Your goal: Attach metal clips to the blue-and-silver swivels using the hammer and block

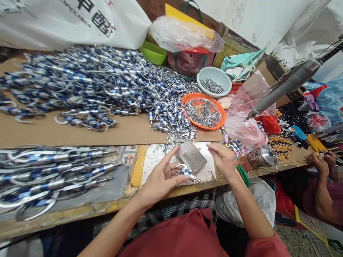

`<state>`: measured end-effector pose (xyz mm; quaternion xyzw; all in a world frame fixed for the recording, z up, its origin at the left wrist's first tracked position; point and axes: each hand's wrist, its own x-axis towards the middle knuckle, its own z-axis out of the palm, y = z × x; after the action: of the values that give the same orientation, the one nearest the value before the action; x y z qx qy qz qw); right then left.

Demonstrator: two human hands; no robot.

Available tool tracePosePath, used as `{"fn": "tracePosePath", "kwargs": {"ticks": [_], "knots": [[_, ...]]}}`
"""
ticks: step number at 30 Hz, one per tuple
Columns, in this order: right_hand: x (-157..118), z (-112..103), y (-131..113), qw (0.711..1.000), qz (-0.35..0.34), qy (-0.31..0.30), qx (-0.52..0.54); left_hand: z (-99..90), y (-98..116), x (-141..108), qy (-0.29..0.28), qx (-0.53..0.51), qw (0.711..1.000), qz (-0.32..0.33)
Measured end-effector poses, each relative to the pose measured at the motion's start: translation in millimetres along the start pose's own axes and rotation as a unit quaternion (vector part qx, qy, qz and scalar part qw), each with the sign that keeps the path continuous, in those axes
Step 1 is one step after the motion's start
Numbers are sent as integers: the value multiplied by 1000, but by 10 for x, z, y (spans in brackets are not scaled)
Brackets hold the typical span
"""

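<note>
Between the thumb and fingers of my left hand is a small blue-and-silver metal fitting with a curved, hook-like end, its thin tip pointing right. Just behind it a grey metal block sits tilted on white paper at the bench edge. My right hand is raised to the right of the block, apart from the fitting. Its fingers are pressed together at the tips; whether something tiny is between them I cannot make out. Small flat metal plates lie scattered behind the block.
A large heap of similar fittings covers the back left, with rows of them at front left. An orange dish holds metal plates, a pale bowl pins. An electric screwdriver hangs at right. Beyond a metal cup, another person's hands work.
</note>
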<state>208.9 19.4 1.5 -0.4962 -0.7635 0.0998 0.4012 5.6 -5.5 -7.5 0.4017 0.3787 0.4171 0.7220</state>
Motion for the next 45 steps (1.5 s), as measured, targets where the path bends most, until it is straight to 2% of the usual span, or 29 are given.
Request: {"fn": "tracePosePath", "kwargs": {"ticks": [2, 4, 5, 9, 14, 16, 19, 21, 24, 27, 30, 34, 38, 41, 45], "knots": [[122, 46, 212, 989, -14, -99, -113, -4, 31, 40, -11, 6, 1000, -12], [192, 122, 332, 959, -35, -207, -189, -8, 56, 68, -19, 6, 1000, -18], [208, 159, 353, 946, -44, -242, -209, -9, 67, 77, -23, 8, 999, -22], [214, 244, 300, 925, -65, -289, -239, -25, 81, 93, -35, -1, 998, -48], [249, 225, 321, 923, -45, -275, -265, -75, 30, 111, -9, -15, 998, -59], [259, 172, 323, 937, -29, -239, -254, -84, 19, 115, -5, -17, 998, -59], [220, 52, 196, 982, -35, -132, -131, -83, 26, 120, -6, -19, 998, -66], [153, -9, 36, 992, -73, -95, -32, -79, 36, 124, -4, -15, 997, -72], [37, -5, -193, 983, -144, -114, -11, -73, 45, 124, 0, -2, 997, -72], [-41, 75, -301, 981, -161, -102, -29, -63, 39, 113, 1, -2, 998, -66], [-57, 91, -325, 985, -129, -113, -25, -56, 23, 106, 4, -6, 998, -63], [-25, -34, -350, 984, -68, -162, -22, -60, 10, 111, 7, 1, 998, -64], [-19, -59, -380, 977, -59, -202, 41, -60, 17, 110, 13, 5, 998, -62], [-37, 45, -396, 979, -41, -182, 80, -54, 24, 106, 17, 5, 998, -62], [-52, 164, -400, 981, 26, -134, 141, -49, 23, 110, 12, 2, 998, -59]]}}
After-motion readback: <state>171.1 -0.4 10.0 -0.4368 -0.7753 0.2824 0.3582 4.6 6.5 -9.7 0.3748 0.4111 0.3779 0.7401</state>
